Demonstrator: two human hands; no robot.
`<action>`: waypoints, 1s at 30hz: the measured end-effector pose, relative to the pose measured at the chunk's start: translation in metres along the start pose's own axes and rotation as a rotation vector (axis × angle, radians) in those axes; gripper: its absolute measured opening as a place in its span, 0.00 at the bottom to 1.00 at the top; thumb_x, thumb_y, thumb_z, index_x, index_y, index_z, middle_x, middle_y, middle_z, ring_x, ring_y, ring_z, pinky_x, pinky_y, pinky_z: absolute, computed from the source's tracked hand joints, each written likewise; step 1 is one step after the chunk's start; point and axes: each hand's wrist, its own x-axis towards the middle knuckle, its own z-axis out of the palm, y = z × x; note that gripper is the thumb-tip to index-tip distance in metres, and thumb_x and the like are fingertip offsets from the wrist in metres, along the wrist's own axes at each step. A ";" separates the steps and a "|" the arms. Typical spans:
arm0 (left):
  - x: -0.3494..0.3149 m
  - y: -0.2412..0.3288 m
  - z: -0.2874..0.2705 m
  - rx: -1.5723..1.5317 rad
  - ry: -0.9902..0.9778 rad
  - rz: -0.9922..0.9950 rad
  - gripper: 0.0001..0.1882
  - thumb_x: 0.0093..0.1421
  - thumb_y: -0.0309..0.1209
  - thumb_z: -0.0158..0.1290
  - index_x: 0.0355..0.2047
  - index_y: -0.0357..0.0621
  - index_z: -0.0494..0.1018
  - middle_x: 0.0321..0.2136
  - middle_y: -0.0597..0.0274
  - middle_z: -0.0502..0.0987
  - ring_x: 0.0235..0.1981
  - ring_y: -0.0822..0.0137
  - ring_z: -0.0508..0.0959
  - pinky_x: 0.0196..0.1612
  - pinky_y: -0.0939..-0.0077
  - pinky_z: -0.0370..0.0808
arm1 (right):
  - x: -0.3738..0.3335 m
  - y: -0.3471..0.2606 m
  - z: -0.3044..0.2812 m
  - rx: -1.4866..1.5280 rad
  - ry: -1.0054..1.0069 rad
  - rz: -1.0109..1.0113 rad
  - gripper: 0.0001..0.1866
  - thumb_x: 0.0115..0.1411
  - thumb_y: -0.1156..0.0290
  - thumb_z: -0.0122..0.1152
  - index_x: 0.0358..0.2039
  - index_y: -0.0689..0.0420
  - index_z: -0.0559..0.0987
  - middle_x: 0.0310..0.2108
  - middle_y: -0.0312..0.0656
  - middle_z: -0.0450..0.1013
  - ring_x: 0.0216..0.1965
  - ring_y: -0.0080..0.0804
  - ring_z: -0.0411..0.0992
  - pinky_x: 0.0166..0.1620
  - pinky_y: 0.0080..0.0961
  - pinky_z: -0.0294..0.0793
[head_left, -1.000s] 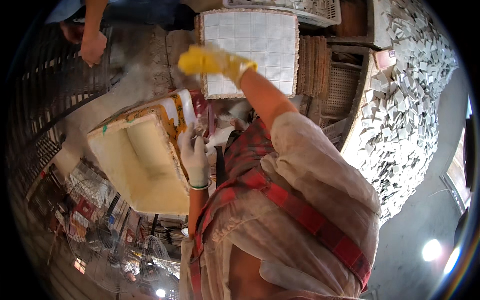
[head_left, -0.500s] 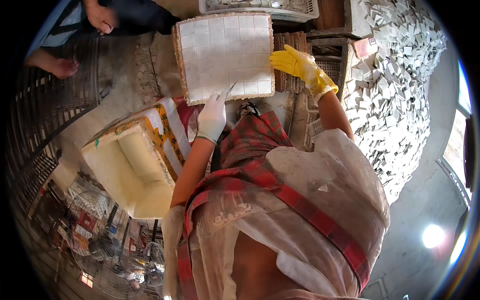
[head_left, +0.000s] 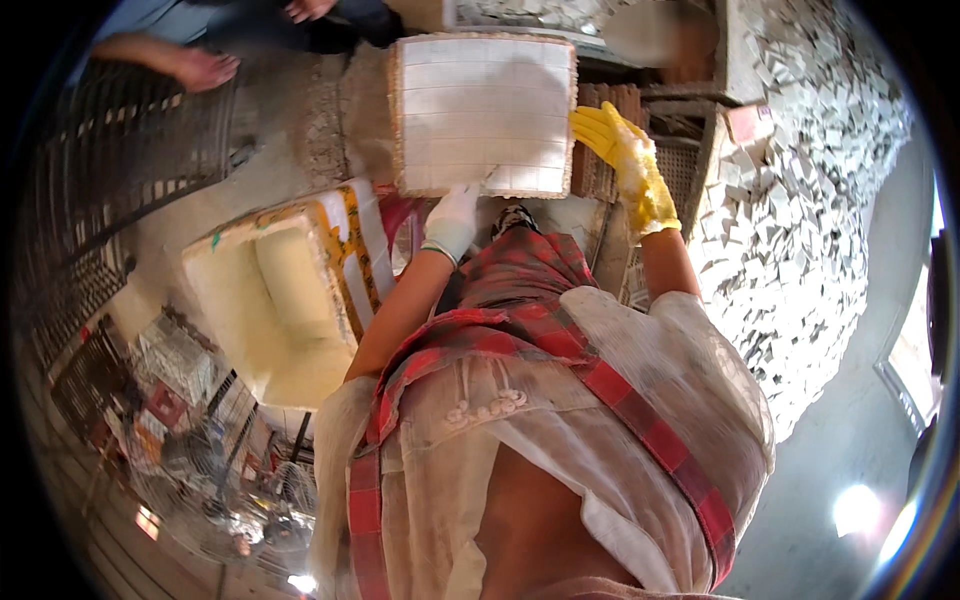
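A squarish white board (head_left: 480, 120) with a fine grid of lines and rough tan edges lies in front of me. At its near edge my left hand (head_left: 453, 222), in a white glove, is closed around a thin pointed tool (head_left: 491, 176), whose tip reaches over the board. My right hand (head_left: 622, 155), in a yellow glove, is at the board's right edge with fingers stretched out and holding nothing; its fingertips touch or nearly touch that edge. The left fingers are partly hidden by the back of the hand.
An open foam box (head_left: 290, 300) with yellow tape stands at the left. Many small pale tiles (head_left: 780, 250) are heaped at the right, with a reddish block (head_left: 750, 124) at their edge. A white crate (head_left: 520, 18) sits at the back. Another person's hand (head_left: 308, 9) shows at the upper left.
The view has shifted, so most things sit farther right. A shadow now falls on the board, and a blurred pale shape has appeared at the back right. Both hands stay at the board's edges.
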 end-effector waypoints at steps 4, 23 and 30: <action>-0.041 0.024 -0.063 -0.283 0.430 0.002 0.20 0.64 0.29 0.49 0.56 0.41 0.69 0.45 0.44 0.74 0.45 0.47 0.77 0.45 0.56 0.75 | 0.013 -0.011 0.044 0.041 -0.150 -0.069 0.28 0.71 0.59 0.47 0.54 0.77 0.70 0.52 0.62 0.73 0.55 0.49 0.73 0.60 0.41 0.72; -0.280 -0.343 -0.025 -0.204 0.685 -1.334 0.11 0.59 0.32 0.51 0.40 0.45 0.77 0.39 0.49 0.78 0.38 0.50 0.81 0.41 0.60 0.78 | -0.078 0.010 0.336 -0.634 -0.759 0.002 0.27 0.69 0.57 0.51 0.55 0.70 0.72 0.54 0.52 0.74 0.55 0.40 0.72 0.62 0.33 0.67; -0.255 -0.273 0.003 -0.413 0.686 -1.083 0.12 0.58 0.26 0.49 0.42 0.47 0.76 0.40 0.44 0.76 0.39 0.45 0.79 0.40 0.55 0.76 | -0.101 0.044 0.466 -0.988 -1.144 -0.342 0.25 0.67 0.63 0.56 0.61 0.62 0.70 0.62 0.46 0.67 0.62 0.38 0.66 0.64 0.30 0.61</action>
